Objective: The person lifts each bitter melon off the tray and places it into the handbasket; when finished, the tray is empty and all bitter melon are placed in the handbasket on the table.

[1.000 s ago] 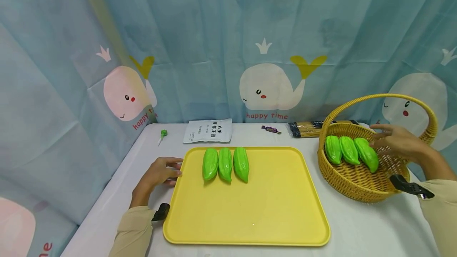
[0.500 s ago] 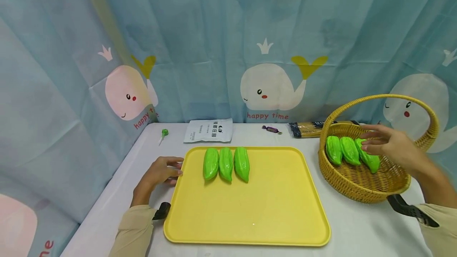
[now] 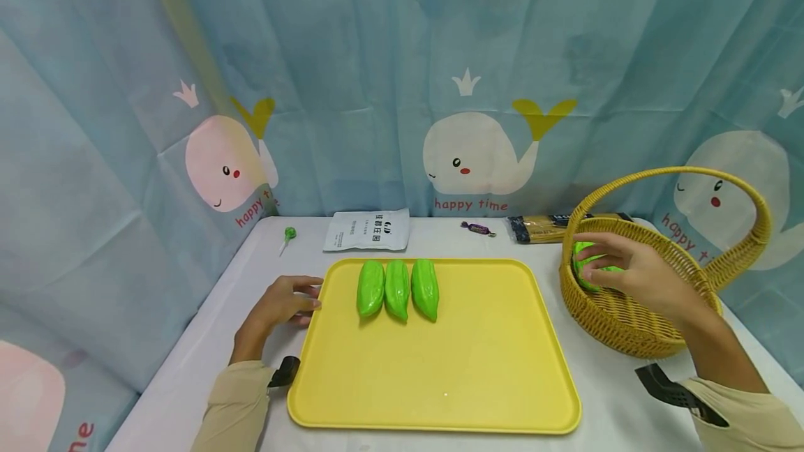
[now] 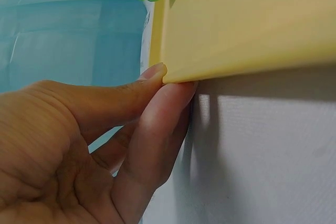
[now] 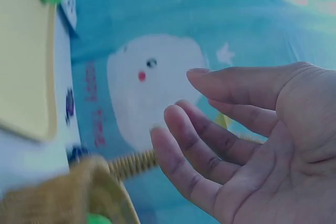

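Behind the yellow tray [image 3: 440, 368], along the back edge of the white table [image 3: 628, 396], lie a white pouch [image 3: 367, 229] printed with dark characters too small to read, a green lollipop [image 3: 287, 235] to its left, a purple wrapped candy [image 3: 477, 228] and a dark-ended packet of noodles [image 3: 546, 226] to its right. On the blue curtain [image 3: 377, 54] behind the tray, red letters under the middle whale read "happy time".

At the tray's back left lie three green gourds [image 3: 397, 289], touching side by side, their long axes running from the front toward the back of the table. To the right of the tray, well apart from it, stands the wicker basket [image 3: 628, 330] with its hoop handle. Inside it, at the left wall, a green gourd in the basket [image 3: 590, 270] shows only in part, so its direction cannot be told. The right hand [image 3: 634, 274] reaches into the basket over that gourd, fingers loosely spread and slightly bent; the right wrist view shows an open palm holding nothing.

The left hand [image 3: 276, 307] rests on the table at the tray's left edge; in the left wrist view its thumb [image 4: 126, 90] and forefinger [image 4: 163, 124] pinch the tray's corner.
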A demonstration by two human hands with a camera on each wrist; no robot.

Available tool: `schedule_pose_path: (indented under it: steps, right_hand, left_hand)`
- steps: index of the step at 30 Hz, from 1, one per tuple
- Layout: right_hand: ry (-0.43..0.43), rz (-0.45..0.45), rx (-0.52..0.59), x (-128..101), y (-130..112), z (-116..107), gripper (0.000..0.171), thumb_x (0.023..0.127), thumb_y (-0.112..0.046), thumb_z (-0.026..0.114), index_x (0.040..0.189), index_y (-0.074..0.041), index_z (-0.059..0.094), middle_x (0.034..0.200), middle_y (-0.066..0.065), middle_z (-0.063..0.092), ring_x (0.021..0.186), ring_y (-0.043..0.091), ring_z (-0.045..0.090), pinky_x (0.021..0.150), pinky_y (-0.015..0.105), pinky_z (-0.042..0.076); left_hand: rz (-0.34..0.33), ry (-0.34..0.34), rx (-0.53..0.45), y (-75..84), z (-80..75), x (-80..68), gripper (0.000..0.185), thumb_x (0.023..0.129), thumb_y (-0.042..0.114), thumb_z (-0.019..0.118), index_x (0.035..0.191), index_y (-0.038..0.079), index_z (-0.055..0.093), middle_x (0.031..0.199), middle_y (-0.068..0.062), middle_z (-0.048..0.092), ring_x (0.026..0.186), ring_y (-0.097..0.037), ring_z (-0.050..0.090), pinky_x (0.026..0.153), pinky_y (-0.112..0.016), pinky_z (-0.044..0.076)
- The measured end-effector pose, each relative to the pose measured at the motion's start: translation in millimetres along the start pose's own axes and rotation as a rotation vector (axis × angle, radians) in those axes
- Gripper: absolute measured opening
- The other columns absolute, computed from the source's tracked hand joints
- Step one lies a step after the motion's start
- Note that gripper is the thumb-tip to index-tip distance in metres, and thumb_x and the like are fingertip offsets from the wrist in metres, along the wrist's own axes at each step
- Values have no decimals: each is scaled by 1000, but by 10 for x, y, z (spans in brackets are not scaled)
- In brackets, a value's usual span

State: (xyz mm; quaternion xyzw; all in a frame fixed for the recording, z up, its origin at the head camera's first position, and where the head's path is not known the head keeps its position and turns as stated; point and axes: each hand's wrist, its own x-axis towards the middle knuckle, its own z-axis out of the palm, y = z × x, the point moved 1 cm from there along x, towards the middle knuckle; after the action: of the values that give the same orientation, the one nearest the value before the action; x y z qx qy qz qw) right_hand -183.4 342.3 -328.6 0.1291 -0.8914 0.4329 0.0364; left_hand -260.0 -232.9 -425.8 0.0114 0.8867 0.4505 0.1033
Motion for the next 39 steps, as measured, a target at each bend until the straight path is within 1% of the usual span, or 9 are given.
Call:
schedule_pose_path:
  steps: [3, 5, 9, 16, 20, 23, 27, 33, 39]
  right_hand:
    - [-32, -5, 24, 61, -123, 154, 58, 101, -15, 74, 153, -4, 52, 124, 8, 67, 102, 4, 67, 79, 32, 63]
    - [-63, -12, 64, 122, -183, 268, 58, 101, -14, 74, 154, -4, 51, 126, 15, 66, 103, 7, 68, 80, 32, 63]
    - [-129, -27, 156, 255, -250, 504, 57, 100, -8, 72, 152, 2, 51, 123, 22, 65, 103, 15, 70, 83, 30, 62]
    - [-215, -51, 228, 462, -286, 888, 54, 100, -6, 70, 150, 4, 52, 121, 21, 66, 104, 23, 71, 83, 32, 62]
    - [-248, -25, 236, 565, -316, 1083, 53, 101, -9, 71, 150, 1, 54, 122, 20, 67, 105, 26, 71, 85, 35, 62]
    - [-267, 7, 233, 633, -328, 1222, 52, 101, -10, 71, 150, -2, 55, 123, 20, 67, 108, 28, 70, 88, 40, 62]
    - [-288, 29, 234, 713, -335, 1406, 51, 101, -10, 71, 149, -3, 57, 127, 26, 65, 111, 30, 68, 89, 47, 62]
    - [-317, 52, 226, 830, -305, 1681, 54, 100, -11, 72, 150, -2, 55, 137, 30, 60, 115, 33, 66, 88, 47, 62]
    - [-342, 82, 250, 896, -273, 1867, 57, 101, -12, 71, 154, -3, 52, 145, 30, 53, 122, 38, 64, 89, 48, 61]
  left_hand:
    - [5, 4, -5, -2, 2, -1, 52, 96, 6, 74, 145, -4, 61, 130, -26, 67, 76, -16, 67, 65, -29, 60]
    - [10, 5, -5, -3, 3, -2, 51, 96, 5, 74, 145, -5, 61, 129, -26, 67, 76, -16, 67, 64, -29, 60]
    - [17, 8, -1, 1, 5, -4, 51, 96, 5, 74, 145, -5, 61, 128, -26, 67, 77, -16, 67, 64, -29, 60]
    - [17, 5, -7, -4, 4, 5, 52, 95, 5, 74, 144, -5, 61, 129, -27, 67, 77, -16, 67, 65, -29, 60]
    - [15, 7, -1, -7, 1, 11, 51, 95, 5, 75, 144, -4, 62, 128, -26, 68, 77, -16, 67, 65, -29, 60]
    - [12, 11, 10, -9, -3, 18, 52, 95, 7, 76, 144, -3, 62, 128, -25, 68, 79, -16, 66, 65, -29, 59]
    - [9, 11, 17, -12, -5, 27, 52, 96, 8, 76, 144, -3, 62, 128, -24, 68, 81, -16, 65, 65, -29, 59]
    - [1, 11, 22, -13, -6, 28, 52, 96, 9, 76, 145, -2, 62, 128, -24, 68, 81, -16, 65, 66, -29, 59]
    - [2, 10, 25, -9, -6, 24, 52, 96, 9, 76, 145, -2, 62, 128, -24, 68, 84, -17, 65, 67, -29, 59]
